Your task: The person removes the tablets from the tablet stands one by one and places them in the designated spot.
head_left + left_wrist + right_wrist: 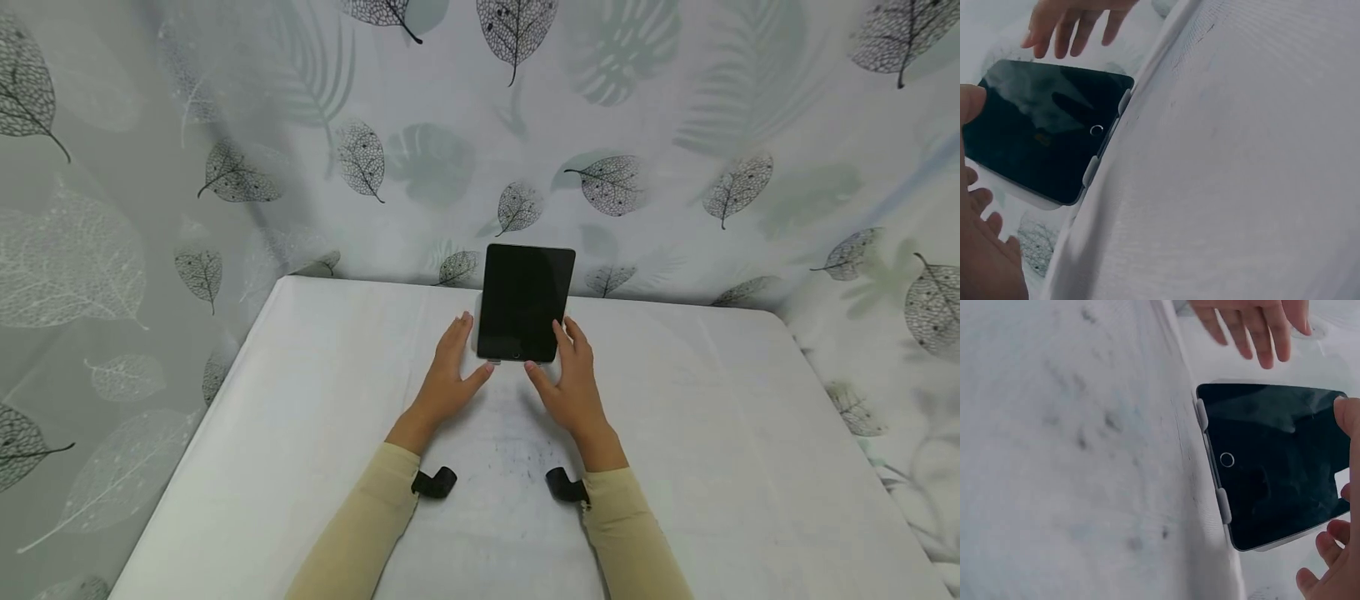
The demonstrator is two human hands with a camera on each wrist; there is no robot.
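A black tablet (525, 304) with a round home button leans upright on a light-coloured stand, whose two small lips (1090, 170) hold its lower edge. My left hand (450, 379) is just left of the tablet, fingers spread and thumb toward the bottom edge. On the other side, my right hand (573, 387) has its fingertips overlapping the tablet's lower right edge in the head view; whether they touch it I cannot tell. Neither hand is curled round anything. Most of the stand is hidden behind the tablet.
A white-covered table (720, 433) lies under the hands, its back edge close behind the tablet. Leaf-patterned curtains (442, 108) hang at the back and sides. A black wrist camera (435, 483) is strapped on the left sleeve and another black camera (566, 485) on the right.
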